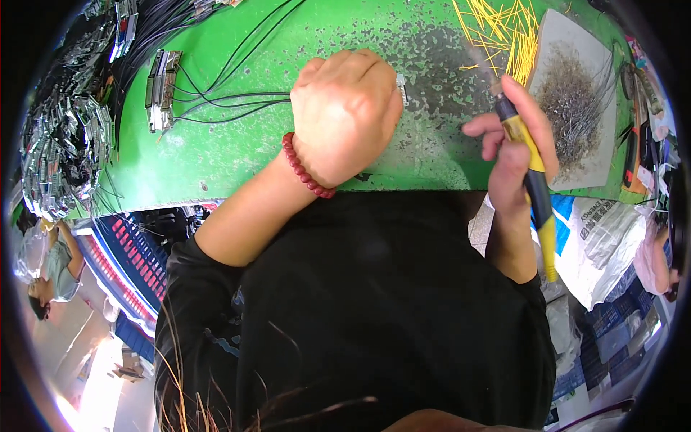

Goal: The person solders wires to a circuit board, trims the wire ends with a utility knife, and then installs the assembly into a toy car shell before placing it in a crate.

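Observation:
My left hand [347, 119], with a red bead bracelet at the wrist, is closed over the green worktop. Thin black wires [248, 101] run into its curled fingers from a stack of small metal-cased parts [163, 90] at the left. A small silvery piece [402, 89] peeks out at the hand's right side; most of what lies under the fingers is hidden. A yellow-and-black soldering iron [533, 165] is gripped in my right hand [515, 140], tip pointing up and away. That tip is near the yellow strands, apart from my left hand.
Thin yellow strands [504, 32] lie at the far right beside a grey board [597, 93] covered with dark residue. Many metal-cased parts [68, 144] and bundled black cables crowd the left edge. Orange-handled tools [633, 158] lie at the right edge. Other people sit at both sides.

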`<state>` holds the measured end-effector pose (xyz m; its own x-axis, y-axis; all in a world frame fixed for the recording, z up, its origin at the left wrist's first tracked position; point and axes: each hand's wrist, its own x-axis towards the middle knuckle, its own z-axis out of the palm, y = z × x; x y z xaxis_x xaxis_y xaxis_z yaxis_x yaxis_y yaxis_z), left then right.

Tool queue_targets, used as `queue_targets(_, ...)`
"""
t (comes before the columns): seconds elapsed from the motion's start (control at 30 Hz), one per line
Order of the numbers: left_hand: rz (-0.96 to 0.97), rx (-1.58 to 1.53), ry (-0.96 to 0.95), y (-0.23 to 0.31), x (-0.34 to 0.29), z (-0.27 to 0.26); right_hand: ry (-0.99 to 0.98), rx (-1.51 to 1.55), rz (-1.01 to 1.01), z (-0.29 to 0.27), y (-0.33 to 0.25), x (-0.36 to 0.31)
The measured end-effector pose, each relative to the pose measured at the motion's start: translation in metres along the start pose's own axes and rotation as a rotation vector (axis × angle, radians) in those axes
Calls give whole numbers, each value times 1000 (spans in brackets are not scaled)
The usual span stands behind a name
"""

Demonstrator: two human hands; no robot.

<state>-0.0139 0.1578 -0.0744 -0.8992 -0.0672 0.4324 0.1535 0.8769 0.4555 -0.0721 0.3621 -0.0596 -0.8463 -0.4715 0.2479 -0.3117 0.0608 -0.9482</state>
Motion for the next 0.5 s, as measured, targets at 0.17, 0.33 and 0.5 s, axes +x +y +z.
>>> queue_targets(0.17,28,-13,16,-2,1,4,113,67,24,-4,6,-9)
queue_targets(0.33,25,0,32,-2,0,5,146,170,134,5,14,-12)
queue_targets(0.5,29,3,26,0,1,4,65,130,91,-1,20,-16)
